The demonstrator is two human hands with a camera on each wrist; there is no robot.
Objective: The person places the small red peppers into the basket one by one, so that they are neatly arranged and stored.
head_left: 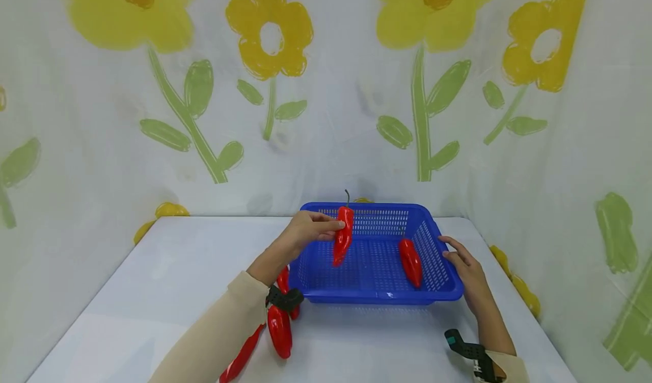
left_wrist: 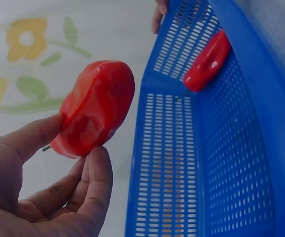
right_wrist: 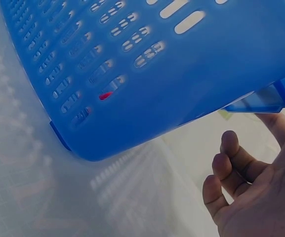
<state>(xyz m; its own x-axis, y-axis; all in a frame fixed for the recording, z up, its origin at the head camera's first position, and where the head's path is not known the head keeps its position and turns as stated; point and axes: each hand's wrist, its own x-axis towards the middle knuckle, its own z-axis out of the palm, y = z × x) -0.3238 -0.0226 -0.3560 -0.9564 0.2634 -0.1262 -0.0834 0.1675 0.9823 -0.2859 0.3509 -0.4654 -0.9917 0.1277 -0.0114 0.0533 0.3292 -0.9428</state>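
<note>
My left hand (head_left: 308, 230) pinches a long red pepper (head_left: 344, 236) between thumb and fingertips, upright with its thin stem at the top, above the left part of a blue plastic basket (head_left: 364, 299). In the left wrist view the pepper (left_wrist: 100, 106) looks glossy and is apart from the basket wall. A second red pepper (head_left: 410, 263) lies inside the basket on the right. My right hand (head_left: 470, 275) pinches the basket's right rim between thumb and index finger. Its other fingers (right_wrist: 222, 168) hang loosely bent off the wall in the right wrist view.
On the white table (head_left: 168, 281), several more red peppers (head_left: 279, 331) lie in front of the basket's left corner, partly hidden by my left forearm. A pale cloth with a flower print (head_left: 331, 117) hangs behind the table and along its sides.
</note>
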